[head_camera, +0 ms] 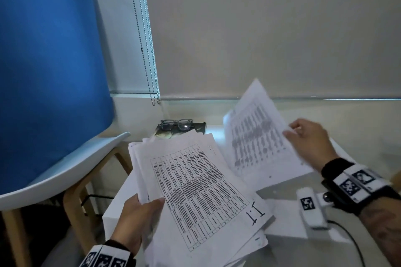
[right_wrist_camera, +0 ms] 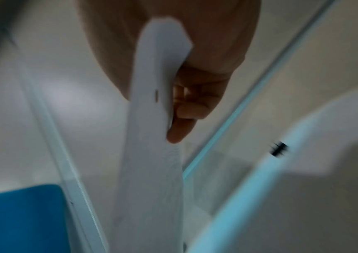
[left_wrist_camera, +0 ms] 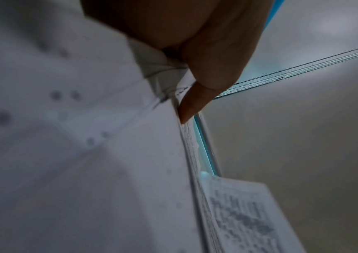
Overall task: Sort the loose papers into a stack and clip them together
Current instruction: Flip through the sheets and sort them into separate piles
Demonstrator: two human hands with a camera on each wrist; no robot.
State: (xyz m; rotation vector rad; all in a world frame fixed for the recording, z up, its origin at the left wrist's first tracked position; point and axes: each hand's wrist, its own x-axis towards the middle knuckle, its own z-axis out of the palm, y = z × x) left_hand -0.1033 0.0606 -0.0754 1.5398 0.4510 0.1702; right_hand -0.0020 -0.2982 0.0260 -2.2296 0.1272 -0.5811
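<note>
My left hand grips a fanned stack of printed papers by its lower left edge, thumb on top; the top sheet carries a table and a large "1.1". In the left wrist view the thumb presses on the stack's edge. My right hand pinches a single printed sheet by its right edge and holds it raised and tilted over the white table. The right wrist view shows that sheet edge-on between thumb and fingers. More white sheets lie flat on the table. No clip is visible.
A pair of glasses rests on a dark booklet at the table's back. A blue-backed chair with a white seat and wooden legs stands close at the left. Blind cords hang by the window sill behind.
</note>
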